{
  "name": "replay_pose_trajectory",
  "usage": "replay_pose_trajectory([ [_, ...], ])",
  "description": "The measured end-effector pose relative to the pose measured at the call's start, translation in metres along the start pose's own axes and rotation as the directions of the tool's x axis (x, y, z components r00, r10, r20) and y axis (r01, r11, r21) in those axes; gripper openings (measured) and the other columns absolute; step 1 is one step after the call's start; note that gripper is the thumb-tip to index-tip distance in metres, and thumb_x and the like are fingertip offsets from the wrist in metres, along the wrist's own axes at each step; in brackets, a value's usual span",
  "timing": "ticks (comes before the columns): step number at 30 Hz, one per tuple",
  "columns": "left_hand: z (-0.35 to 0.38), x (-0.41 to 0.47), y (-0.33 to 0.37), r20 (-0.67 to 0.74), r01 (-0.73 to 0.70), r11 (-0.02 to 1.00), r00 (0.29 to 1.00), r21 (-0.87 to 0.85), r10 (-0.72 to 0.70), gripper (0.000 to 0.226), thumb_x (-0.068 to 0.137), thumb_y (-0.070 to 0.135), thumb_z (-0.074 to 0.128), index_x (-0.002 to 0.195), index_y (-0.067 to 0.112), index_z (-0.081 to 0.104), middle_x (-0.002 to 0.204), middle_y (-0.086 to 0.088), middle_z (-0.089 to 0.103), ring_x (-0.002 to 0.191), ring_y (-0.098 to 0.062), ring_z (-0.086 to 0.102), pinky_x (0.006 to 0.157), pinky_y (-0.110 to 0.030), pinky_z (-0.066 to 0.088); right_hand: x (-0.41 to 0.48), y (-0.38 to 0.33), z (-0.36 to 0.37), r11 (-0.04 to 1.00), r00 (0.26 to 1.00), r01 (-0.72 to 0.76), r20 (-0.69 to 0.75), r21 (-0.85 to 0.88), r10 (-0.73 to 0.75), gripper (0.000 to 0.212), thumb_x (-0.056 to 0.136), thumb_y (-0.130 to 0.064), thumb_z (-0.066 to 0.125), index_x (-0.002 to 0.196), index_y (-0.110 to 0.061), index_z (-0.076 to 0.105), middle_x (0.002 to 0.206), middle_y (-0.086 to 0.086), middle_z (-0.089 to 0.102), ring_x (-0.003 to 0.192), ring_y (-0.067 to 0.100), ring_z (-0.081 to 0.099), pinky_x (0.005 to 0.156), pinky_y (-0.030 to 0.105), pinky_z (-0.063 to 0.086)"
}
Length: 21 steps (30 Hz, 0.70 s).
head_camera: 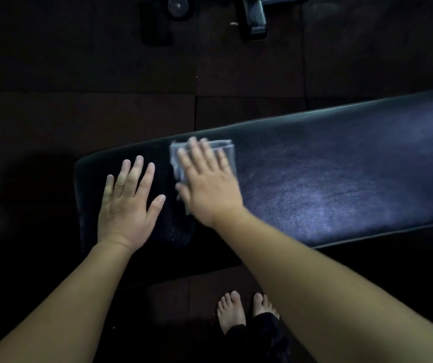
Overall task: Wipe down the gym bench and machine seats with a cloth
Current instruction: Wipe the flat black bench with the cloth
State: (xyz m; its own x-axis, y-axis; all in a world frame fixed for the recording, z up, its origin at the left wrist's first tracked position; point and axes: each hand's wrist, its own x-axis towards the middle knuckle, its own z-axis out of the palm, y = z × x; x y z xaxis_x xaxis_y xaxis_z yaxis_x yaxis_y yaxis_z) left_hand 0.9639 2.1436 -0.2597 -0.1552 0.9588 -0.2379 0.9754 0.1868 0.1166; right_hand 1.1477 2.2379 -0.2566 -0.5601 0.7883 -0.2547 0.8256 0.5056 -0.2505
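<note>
A long black padded gym bench [327, 179] runs from the left middle to the right edge of the head view. A folded grey cloth [227, 150] lies on its left part. My right hand [207, 184] presses flat on the cloth, fingers spread, covering most of it. My left hand [129, 203] rests flat on the bare bench pad just left of the cloth, fingers apart, holding nothing. The right hand looks slightly blurred.
Dark rubber floor tiles [105, 87] surround the bench. A machine's metal foot [253, 19] and a round weight end [178, 6] sit at the top. My bare feet [232, 313] stand on the floor just before the bench.
</note>
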Motion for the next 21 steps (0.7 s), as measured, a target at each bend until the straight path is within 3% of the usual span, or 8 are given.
replay_pose_trajectory([
  [2,0.005,-0.002,-0.005,0.019,0.004,0.999,1.000,0.032,-0.005,0.072,0.105,0.059,0.024,0.167,0.023,0.012,0.175,0.002,-0.002,0.161,-0.020,-0.006,0.130,-0.053,0.004,-0.012,-0.002,0.005,0.980,0.980,0.198,0.043,-0.037,-0.196,0.072,0.106,-0.054,0.032,0.166,-0.023,0.008,0.174,0.005,-0.003,0.160,0.024,-0.009,0.129,0.049,-0.001],
  [4,0.010,-0.003,-0.009,-0.001,0.001,1.000,1.000,0.031,-0.001,0.070,0.108,0.060,0.020,0.167,0.024,0.009,0.175,0.003,-0.004,0.161,-0.019,-0.008,0.130,-0.053,0.004,-0.011,0.032,0.001,0.969,0.969,0.244,0.032,-0.039,-0.243,0.072,0.104,-0.055,0.037,0.166,-0.027,0.014,0.174,0.003,0.003,0.160,0.023,-0.002,0.129,0.048,0.000],
  [8,0.015,-0.003,-0.010,-0.029,-0.011,1.000,1.000,0.008,0.011,0.073,0.105,0.061,0.021,0.167,0.026,0.008,0.175,0.005,-0.005,0.161,-0.017,-0.008,0.130,-0.053,0.004,0.006,0.103,-0.023,0.987,0.986,-0.160,-0.046,-0.025,0.158,0.070,0.103,-0.056,0.035,0.165,-0.031,0.015,0.174,0.000,0.004,0.160,0.020,-0.003,0.129,0.047,0.001],
  [11,0.017,-0.003,-0.010,-0.055,-0.013,1.000,0.998,-0.002,0.013,0.072,0.105,0.060,0.024,0.167,0.026,0.009,0.175,0.005,-0.002,0.161,-0.018,-0.004,0.130,-0.053,0.005,0.025,0.074,-0.021,0.936,0.930,-0.353,-0.112,0.008,0.351,0.071,0.103,-0.058,0.026,0.166,-0.029,0.009,0.174,0.003,0.001,0.160,0.023,-0.006,0.129,0.048,-0.003],
  [13,0.018,-0.004,-0.010,-0.066,-0.016,1.000,0.998,0.004,0.017,0.072,0.105,0.059,0.024,0.167,0.025,0.010,0.175,0.005,-0.001,0.161,-0.018,-0.003,0.130,-0.053,0.006,0.028,0.035,-0.013,0.959,0.953,-0.284,-0.100,0.018,0.285,0.073,0.103,-0.058,0.025,0.166,-0.027,0.005,0.174,0.004,-0.004,0.159,0.024,-0.010,0.128,0.048,-0.004],
  [18,0.021,-0.003,-0.012,-0.068,-0.022,0.999,0.997,0.025,0.024,0.073,0.104,0.059,0.024,0.167,0.025,0.011,0.175,0.004,-0.001,0.161,-0.018,-0.002,0.130,-0.053,0.007,0.006,0.006,0.004,0.983,0.984,0.176,-0.023,-0.058,-0.177,0.071,0.104,-0.055,0.037,0.165,-0.025,0.017,0.174,0.003,0.006,0.160,0.023,0.000,0.129,0.049,0.003],
  [19,0.021,-0.003,-0.012,-0.066,-0.026,0.999,0.997,0.029,0.028,0.073,0.105,0.060,0.023,0.167,0.025,0.010,0.175,0.004,-0.002,0.161,-0.019,-0.003,0.130,-0.053,0.007,0.006,0.021,0.002,0.977,0.979,0.201,-0.020,-0.068,-0.203,0.071,0.103,-0.055,0.039,0.165,-0.027,0.018,0.174,0.002,0.008,0.160,0.023,0.001,0.129,0.048,0.003],
  [21,0.021,-0.002,-0.013,-0.064,-0.029,0.999,0.997,0.025,0.030,0.073,0.105,0.061,0.020,0.167,0.025,0.008,0.175,0.004,-0.003,0.161,-0.019,-0.004,0.130,-0.054,0.007,0.009,0.058,-0.007,0.997,0.997,0.066,-0.037,-0.045,-0.067,0.072,0.102,-0.056,0.040,0.165,-0.031,0.017,0.174,-0.001,0.006,0.160,0.021,0.000,0.129,0.048,0.003],
])
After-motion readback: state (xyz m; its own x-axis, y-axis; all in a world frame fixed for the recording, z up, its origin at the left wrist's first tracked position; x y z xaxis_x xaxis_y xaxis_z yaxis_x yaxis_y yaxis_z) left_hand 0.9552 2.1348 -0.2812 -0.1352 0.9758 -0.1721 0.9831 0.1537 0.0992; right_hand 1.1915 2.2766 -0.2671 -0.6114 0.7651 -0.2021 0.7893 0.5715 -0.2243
